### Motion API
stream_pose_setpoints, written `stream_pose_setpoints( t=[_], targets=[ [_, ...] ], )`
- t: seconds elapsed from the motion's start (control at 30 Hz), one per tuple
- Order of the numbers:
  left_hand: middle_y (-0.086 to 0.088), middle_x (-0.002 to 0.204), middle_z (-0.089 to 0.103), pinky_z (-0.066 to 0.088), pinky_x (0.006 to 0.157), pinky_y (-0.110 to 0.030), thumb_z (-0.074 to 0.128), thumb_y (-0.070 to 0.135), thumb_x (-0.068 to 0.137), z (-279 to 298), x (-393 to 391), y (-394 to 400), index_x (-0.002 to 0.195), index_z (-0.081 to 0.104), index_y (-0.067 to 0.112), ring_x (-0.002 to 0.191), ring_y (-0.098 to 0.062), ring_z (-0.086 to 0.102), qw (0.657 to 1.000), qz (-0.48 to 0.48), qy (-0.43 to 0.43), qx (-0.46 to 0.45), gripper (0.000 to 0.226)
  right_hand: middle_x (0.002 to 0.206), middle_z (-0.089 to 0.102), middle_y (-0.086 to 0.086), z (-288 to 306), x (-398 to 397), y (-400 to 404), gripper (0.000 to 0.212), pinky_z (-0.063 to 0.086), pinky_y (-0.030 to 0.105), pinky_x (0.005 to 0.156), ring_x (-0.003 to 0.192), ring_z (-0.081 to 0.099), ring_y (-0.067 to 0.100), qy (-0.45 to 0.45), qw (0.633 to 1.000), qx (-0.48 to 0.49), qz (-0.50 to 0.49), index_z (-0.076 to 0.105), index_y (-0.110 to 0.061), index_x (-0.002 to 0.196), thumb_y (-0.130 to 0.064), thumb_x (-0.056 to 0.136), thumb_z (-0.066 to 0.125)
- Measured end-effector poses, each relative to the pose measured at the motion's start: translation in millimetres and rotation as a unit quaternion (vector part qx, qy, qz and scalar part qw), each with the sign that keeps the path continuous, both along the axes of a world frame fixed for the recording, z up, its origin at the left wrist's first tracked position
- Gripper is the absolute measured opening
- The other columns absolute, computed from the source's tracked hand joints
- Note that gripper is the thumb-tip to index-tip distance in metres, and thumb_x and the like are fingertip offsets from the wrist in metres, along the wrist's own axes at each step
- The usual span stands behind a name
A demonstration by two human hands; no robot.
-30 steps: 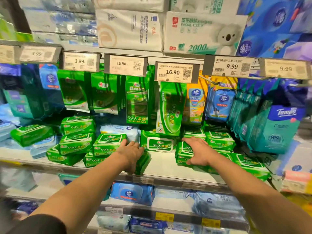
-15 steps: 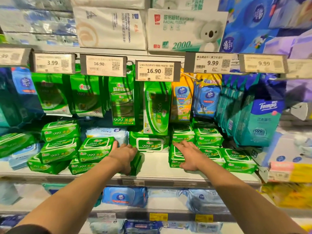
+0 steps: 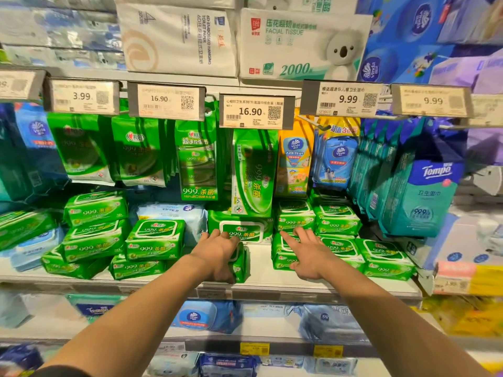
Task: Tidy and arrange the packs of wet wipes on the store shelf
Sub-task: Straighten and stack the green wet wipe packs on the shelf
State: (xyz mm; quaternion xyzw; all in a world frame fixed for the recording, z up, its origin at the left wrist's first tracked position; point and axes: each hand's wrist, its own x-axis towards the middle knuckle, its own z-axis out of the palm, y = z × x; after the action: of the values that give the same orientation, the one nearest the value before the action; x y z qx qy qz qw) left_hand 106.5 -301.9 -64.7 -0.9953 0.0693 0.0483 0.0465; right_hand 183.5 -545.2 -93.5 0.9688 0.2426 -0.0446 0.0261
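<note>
The left hand [image 3: 217, 254] covers most of the green pack [image 3: 241, 263] it grips, so its label cannot be read. Right of that pack, the right hand [image 3: 310, 254] hides the top of a green stack [image 3: 283, 257]. Below the pack, the lower shelves [image 3: 272, 346] are blurred. At the far left, a price tag [image 3: 16, 84] is cut off by the frame's edge.

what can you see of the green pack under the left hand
The pack is green, glossy soft plastic, standing on edge on the white shelf, near its front. Only a narrow strip shows past the left hand, whose fingers curl over its top. Any print on it is too small to read. Behind it lies a larger green pack with a white-framed lid.
</note>
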Motion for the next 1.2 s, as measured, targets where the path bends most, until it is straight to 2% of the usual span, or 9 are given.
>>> stream_pose_setpoints(
  t=[0.13,0.23,0.4,0.6,0.73,0.83,0.9,1.07,1.2],
  targets=[
    [-0.008,0.149,0.037,0.020,0.116,-0.047,0.078,0.061,0.067,2.9,-4.6,6.9,0.149,0.029,0.018,0.139,-0.031,0.028,0.999,0.009,0.002,-0.031,0.104,0.161,0.000,0.008,4.3,-4.9,0.0,0.091,0.007,0.048,0.120,0.147,0.003,0.033,-0.004,1.000,-0.029,0.000,-0.008,-0.028,0.154,-0.039,0.091,0.056],
    [-0.005,0.147,0.038,0.019,0.114,-0.047,0.073,0.068,0.067,14.4,-12.1,29.0,0.147,0.032,0.018,0.136,-0.027,0.030,0.999,0.014,-0.028,-0.036,0.102,0.161,-0.001,0.006,14.0,-14.1,9.2,0.100,0.002,0.051,0.120,0.147,-0.001,0.035,-0.029,0.998,-0.052,0.010,-0.013,-0.026,0.153,-0.048,0.087,0.058],
    [-0.003,0.144,0.038,0.022,0.111,-0.052,0.065,0.074,0.066,36.1,-25.1,84.6,0.144,0.034,0.021,0.133,-0.025,0.031,0.993,0.048,-0.109,-0.008,0.099,0.156,0.003,-0.003,25.4,-42.4,65.5,0.110,0.007,0.050,0.119,0.145,0.006,0.027,0.009,0.991,0.096,0.091,-0.009,-0.032,0.152,-0.053,0.075,0.067],
    [-0.004,0.146,0.035,0.028,0.109,-0.050,0.075,0.065,0.065,39.3,-37.6,137.2,0.147,0.025,0.021,0.133,-0.029,0.033,0.991,0.123,-0.056,-0.005,0.106,0.161,0.010,0.000,28.5,-52.1,124.4,0.115,0.019,0.047,0.118,0.147,0.011,0.027,0.107,0.973,0.178,0.097,0.006,-0.029,0.152,-0.053,0.068,0.081],
    [0.000,0.144,0.033,0.029,0.110,-0.051,0.078,0.059,0.064,25.8,-45.6,150.9,0.146,0.024,0.022,0.130,-0.027,0.035,0.990,0.121,-0.063,-0.030,0.105,0.153,0.029,0.005,21.3,-52.5,143.8,0.106,0.031,0.046,0.112,0.140,0.025,0.029,0.123,0.977,0.162,0.070,0.016,-0.030,0.147,-0.043,0.066,0.083],
    [0.001,0.143,0.032,0.028,0.111,-0.051,0.077,0.057,0.065,22.9,-46.3,150.9,0.145,0.025,0.023,0.131,-0.025,0.034,0.991,0.109,-0.071,-0.035,0.101,0.145,0.036,0.004,19.5,-54.5,150.2,0.089,0.031,0.046,0.108,0.134,0.031,0.029,0.101,0.984,0.128,0.068,0.025,-0.032,0.141,-0.035,0.069,0.078],
    [0.001,0.143,0.032,0.026,0.111,-0.052,0.076,0.056,0.066,21.8,-45.6,150.6,0.145,0.025,0.023,0.132,-0.025,0.034,0.991,0.109,-0.069,-0.040,0.100,0.140,0.040,0.005,21.1,-55.1,150.8,0.084,0.031,0.047,0.109,0.131,0.034,0.031,0.068,0.990,0.103,0.063,0.030,-0.030,0.137,-0.040,0.068,0.076],
    [-0.003,0.143,0.033,0.023,0.112,-0.054,0.077,0.053,0.067,22.7,-42.3,149.0,0.147,0.022,0.022,0.134,-0.027,0.031,0.989,0.124,-0.066,-0.048,0.102,0.137,0.045,0.016,25.9,-53.9,146.0,0.093,0.044,0.046,0.100,0.122,0.047,0.037,-0.017,0.999,0.040,-0.032,0.032,-0.019,0.136,-0.062,0.064,0.072],
    [-0.004,0.143,0.034,0.024,0.110,-0.053,0.076,0.053,0.067,26.2,-37.7,145.2,0.147,0.023,0.021,0.134,-0.028,0.030,0.990,0.121,-0.064,-0.038,0.101,0.142,0.030,0.019,28.5,-55.7,145.2,0.100,0.050,0.040,0.085,0.121,0.048,0.038,-0.018,0.980,0.050,-0.193,0.022,-0.012,0.146,-0.069,0.074,0.063]
  ],
)
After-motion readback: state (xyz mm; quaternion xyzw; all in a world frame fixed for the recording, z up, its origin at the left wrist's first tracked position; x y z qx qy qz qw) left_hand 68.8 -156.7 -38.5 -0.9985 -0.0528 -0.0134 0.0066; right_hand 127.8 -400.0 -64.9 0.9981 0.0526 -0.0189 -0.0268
